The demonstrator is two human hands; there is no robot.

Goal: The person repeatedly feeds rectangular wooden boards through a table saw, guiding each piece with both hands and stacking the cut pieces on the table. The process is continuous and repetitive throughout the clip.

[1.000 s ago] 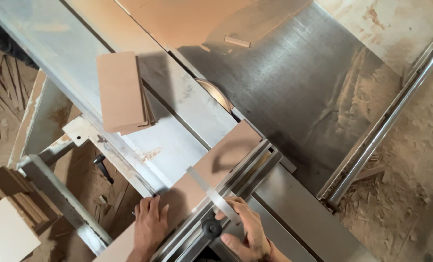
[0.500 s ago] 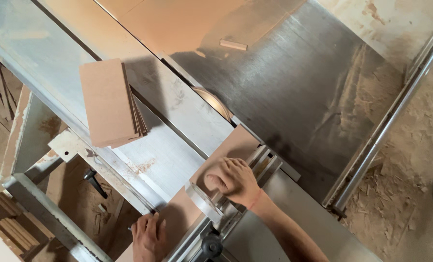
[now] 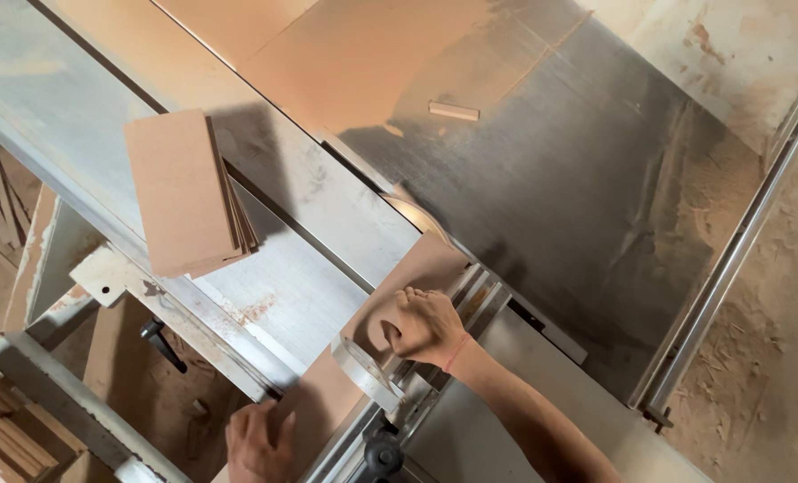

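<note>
1. Head view, against half a second ago: the right hand (image 3: 426, 326) has stayed on the brown board strip (image 3: 390, 313), and board and hand sit a touch nearer the saw blade (image 3: 417, 215); a second ago this hand was back at the near end of the metal fence rail (image 3: 435, 358).
2. The board strip lies along the sliding table (image 3: 318, 268), running from the near edge up to the blade, its far end just beside the blade's rim.
3. The right hand's fingers are curled and pressed down on the strip's top face, beside a clear plastic guard piece (image 3: 363, 371).
4. The left hand (image 3: 258, 440) rests at the strip's near end by the table's near edge, fingers bent over its left edge; how tightly it grips cannot be told.
5. A stack of cut boards (image 3: 184, 192) lies on the sliding table's left edge, well apart from both hands.
6. A small wood offcut (image 3: 454, 111) lies on the dusty steel saw table (image 3: 596, 179) beyond the blade.
</note>
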